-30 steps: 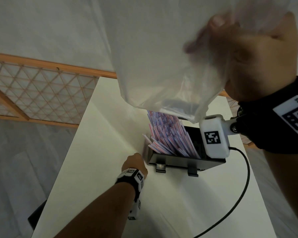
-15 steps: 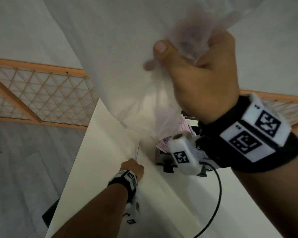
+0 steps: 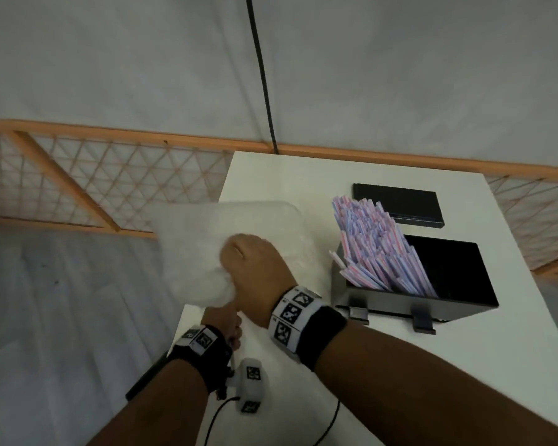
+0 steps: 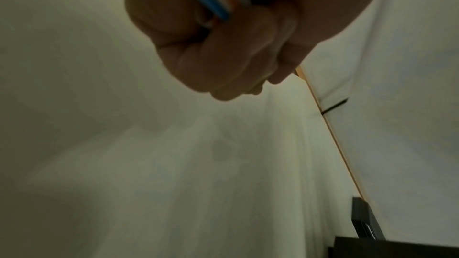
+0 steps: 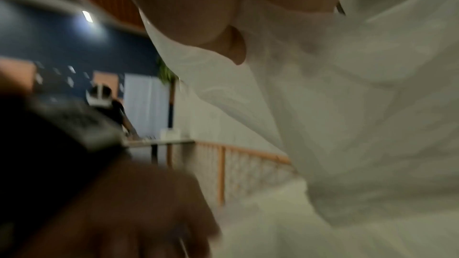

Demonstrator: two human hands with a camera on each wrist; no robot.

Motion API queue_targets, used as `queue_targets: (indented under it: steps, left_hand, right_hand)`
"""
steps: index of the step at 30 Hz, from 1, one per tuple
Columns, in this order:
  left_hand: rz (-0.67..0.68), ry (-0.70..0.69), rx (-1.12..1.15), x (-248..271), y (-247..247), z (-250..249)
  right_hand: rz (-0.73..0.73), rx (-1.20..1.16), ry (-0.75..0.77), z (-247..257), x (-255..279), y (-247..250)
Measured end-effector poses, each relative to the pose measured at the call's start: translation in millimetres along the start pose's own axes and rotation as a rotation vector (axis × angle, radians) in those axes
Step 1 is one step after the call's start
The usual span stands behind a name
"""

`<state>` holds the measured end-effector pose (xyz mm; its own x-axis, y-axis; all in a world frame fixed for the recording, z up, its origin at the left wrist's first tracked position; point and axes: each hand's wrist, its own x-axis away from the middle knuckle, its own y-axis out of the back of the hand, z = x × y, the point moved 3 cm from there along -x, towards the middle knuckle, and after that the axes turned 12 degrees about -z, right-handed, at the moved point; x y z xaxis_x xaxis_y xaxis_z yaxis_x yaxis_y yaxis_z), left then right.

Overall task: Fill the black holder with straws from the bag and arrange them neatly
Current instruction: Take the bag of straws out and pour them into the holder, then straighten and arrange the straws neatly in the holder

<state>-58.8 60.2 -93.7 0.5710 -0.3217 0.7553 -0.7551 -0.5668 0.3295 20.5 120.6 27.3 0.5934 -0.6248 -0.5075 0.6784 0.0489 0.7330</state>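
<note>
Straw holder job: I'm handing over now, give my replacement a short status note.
Right hand grips the plastic bag, held over the table's left edge, clear of the holder.
Left hand holds a straw, fingers curled round it.
Black holder has the straws in its left part, leaning and fanned out; the right part looks empty.
Done: bag emptied into holder.
Left: drop the bag, add the held straw, straighten the bundle.
</note>
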Motion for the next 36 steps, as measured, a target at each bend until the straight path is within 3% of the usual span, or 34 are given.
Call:
queue_targets:
  steps: [3,5,9,12,14,18,21,25,30,34,36]
  left_hand:
    - [-0.009,0.053,0.07,-7.4,11.2,3.4]
    - [-0.013,0.052,0.121,-8.0,13.4,1.2]
    - [0.012,-0.051,0.2,2.2,7.3,-15.4]
    - [0.059,-0.222,0.114,9.8,-10.9,-31.2]
    - [0.067,-0.327,-0.009,12.5,-24.6,-37.2]
    - [0.071,-0.384,-0.155,21.7,-41.2,-41.5]
    - [0.009,-0.421,-0.109,27.2,-44.6,-47.6]
    - [-0.081,-0.447,-0.103,32.9,-44.4,-57.6]
    - [-0.283,-0.488,-0.253,22.2,-34.2,-57.1]
    - [-0.274,-0.435,-0.41,13.2,-22.6,-42.9]
    - [-0.25,-0.539,-0.606,14.3,-22.4,-35.4]
  right_hand:
    - [0.382,0.183,-0.289,-41.4,36.3,-31.6]
    - [0.554,0.239,-0.428,-58.4,55.0,-41.0]
    - [0.718,0.272,-0.621,-79.7,85.4,-53.2]
    - [0.826,0.282,-0.698,-93.8,103.0,-58.8]
    - [0.843,0.27,-0.69,-95.8,104.0,-57.2]
    - [0.617,0.255,-0.666,-92.5,94.5,-42.3]
    - [0.707,0.151,-0.726,-89.4,98.4,-33.9]
    - [0.634,0.089,-0.688,-87.2,95.2,-10.4]
    - [0.803,0.21,-0.519,-82.0,107.9,-1.1]
    - [0.96,0.182,-0.508,-75.1,131.2,-11.7]
    - [1.034,0.132,-0.482,-69.2,136.3,-18.1]
